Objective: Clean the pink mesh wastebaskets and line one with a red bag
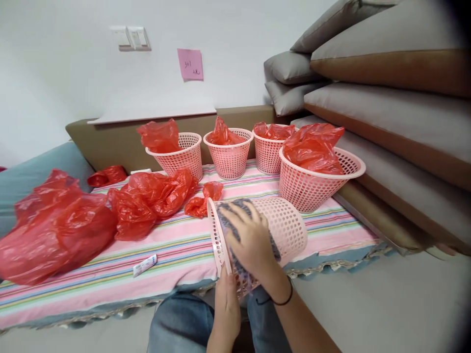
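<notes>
A pink perforated plastic basket [285, 228] lies on its side at the near edge of the striped cloth, its mouth turned left. My left hand [227, 300] grips its rim low at the front, thumb up along the edge. Over the basket's side lies a dark grey cloth [241, 262], which my right hand [250, 239] holds against the wall with the fingers spread across it. My right palm hides part of that cloth. Just beyond the rim is a small crumpled red plastic bag [203, 200].
Pink baskets with red bags stand behind: a left one [184, 159], a middle one [231, 159], a back right one [267, 156] and a near right one [307, 191]. Red bags [62, 225] and a white packet [144, 265] lie left. Cushions [386, 108] are stacked right.
</notes>
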`<action>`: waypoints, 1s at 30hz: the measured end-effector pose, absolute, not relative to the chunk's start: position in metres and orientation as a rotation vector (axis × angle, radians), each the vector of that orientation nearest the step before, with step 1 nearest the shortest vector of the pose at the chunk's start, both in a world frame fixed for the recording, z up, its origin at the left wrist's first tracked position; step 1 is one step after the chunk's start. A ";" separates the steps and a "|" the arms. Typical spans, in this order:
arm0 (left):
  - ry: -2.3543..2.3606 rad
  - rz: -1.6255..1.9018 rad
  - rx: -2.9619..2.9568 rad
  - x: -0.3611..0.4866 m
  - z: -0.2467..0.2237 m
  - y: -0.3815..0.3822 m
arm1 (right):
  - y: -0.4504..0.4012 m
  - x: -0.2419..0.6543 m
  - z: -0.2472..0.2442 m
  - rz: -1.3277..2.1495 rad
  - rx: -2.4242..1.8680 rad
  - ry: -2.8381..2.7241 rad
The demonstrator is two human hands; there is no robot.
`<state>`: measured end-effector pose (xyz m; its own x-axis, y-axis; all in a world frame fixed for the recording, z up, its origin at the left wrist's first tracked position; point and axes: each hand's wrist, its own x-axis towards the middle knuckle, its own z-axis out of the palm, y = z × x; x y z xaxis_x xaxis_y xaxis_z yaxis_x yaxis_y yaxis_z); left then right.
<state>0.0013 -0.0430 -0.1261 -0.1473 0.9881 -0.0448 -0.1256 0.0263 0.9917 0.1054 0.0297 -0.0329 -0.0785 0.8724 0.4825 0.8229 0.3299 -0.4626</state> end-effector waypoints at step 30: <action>1.555 1.311 1.282 -0.008 -0.043 0.020 | 0.054 0.231 -0.093 -0.065 -1.692 -1.623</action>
